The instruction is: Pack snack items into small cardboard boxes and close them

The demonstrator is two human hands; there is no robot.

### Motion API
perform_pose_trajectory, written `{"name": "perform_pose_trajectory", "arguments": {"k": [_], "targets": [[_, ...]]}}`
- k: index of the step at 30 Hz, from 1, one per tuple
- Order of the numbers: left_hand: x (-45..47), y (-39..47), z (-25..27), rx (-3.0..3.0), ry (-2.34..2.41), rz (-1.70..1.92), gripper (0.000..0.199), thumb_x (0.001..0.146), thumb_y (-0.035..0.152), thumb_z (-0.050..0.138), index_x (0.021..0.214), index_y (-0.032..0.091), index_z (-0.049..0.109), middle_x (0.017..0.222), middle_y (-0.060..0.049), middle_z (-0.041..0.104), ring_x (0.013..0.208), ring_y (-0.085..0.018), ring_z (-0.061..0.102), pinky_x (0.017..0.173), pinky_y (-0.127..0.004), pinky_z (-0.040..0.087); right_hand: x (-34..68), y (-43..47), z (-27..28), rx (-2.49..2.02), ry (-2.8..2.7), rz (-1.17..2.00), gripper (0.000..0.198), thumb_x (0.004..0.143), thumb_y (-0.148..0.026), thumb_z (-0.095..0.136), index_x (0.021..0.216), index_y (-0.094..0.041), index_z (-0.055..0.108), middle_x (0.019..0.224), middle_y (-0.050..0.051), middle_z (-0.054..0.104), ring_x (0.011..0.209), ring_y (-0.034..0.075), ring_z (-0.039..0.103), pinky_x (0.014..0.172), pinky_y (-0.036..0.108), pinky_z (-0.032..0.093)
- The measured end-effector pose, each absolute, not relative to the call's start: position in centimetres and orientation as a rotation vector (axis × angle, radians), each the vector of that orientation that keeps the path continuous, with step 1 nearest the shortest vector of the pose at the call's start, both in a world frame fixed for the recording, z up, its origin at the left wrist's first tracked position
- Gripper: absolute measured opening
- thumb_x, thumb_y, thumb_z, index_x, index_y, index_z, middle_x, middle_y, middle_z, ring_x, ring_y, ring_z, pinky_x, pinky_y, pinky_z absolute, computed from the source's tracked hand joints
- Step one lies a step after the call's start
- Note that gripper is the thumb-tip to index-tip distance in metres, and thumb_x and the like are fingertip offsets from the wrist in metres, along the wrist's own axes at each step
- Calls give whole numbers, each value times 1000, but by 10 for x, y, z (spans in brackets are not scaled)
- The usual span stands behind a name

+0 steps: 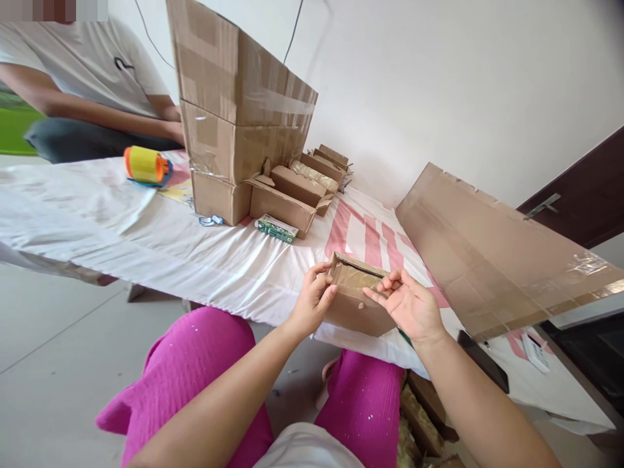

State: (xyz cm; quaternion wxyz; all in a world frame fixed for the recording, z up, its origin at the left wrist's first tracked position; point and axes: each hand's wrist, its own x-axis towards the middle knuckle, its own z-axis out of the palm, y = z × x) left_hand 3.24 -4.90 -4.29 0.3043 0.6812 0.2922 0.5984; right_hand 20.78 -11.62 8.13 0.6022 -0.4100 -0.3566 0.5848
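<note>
Near the table's front edge stands a small cardboard box (358, 313) with brown tape over its upper part and a dark slit along its top. My left hand (316, 296) grips the box's left end, thumb on the near face and fingers at the top edge. At the right end is my right hand (412, 305), palm turned up, with thumb and fingertips brought together close to the top edge and the lowest finger stretched over the box. Whatever its fingertips pinch, if anything, is too small to make out.
A tall taped carton stack (214, 130) rises beyond, beside a row of open small boxes (283, 205). A green printed packet (276, 229) and a yellow-orange tape dispenser (145, 165) lie nearby. A large cardboard sheet (492, 253) leans at right. A person (112, 84) sits at left.
</note>
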Motion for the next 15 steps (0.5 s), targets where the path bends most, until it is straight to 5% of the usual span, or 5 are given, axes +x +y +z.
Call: {"name": "perform_pose_trajectory", "arguments": {"k": [10, 15], "targets": [[32, -50, -42, 1815, 785, 1590, 22, 95, 36, 43, 83, 20, 52, 126, -11, 48, 124, -22, 47, 105, -42, 41, 201, -119, 87, -957, -845, 1353, 24, 85, -39, 62, 72, -19, 64, 72, 0, 59, 77, 14, 57, 98, 50, 48], [33, -50, -42, 1819, 770, 1589, 24, 96, 36, 41, 82, 20, 50, 125, -11, 47, 124, -22, 46, 106, -42, 41, 196, -116, 84, -925, -805, 1386, 22, 83, -39, 64, 72, -20, 62, 68, -2, 55, 70, 12, 56, 77, 36, 57]]}}
